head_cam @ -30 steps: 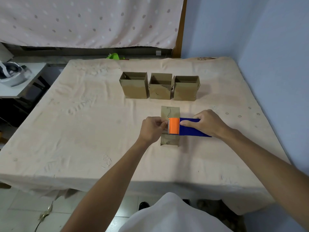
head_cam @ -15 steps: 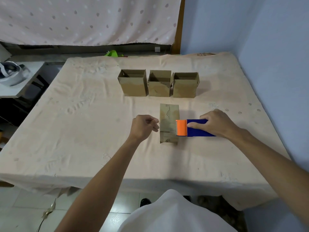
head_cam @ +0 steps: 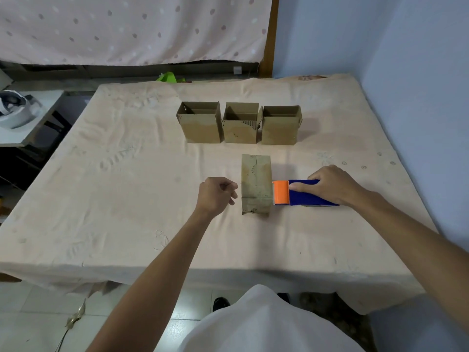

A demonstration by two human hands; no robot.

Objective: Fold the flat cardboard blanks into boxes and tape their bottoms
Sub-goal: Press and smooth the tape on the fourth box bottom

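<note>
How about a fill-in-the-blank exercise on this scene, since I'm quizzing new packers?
1. A row of ___ open-topped boxes stands at the back of the table.
2. The right hand grips a tape dispenser with a blue body and an ___ front.
3. The left hand, fingers curled, holds ___.
Missing words: three; orange; nothing.

Head-worn view, facing forward and down, table [head_cam: 127, 199] near
</note>
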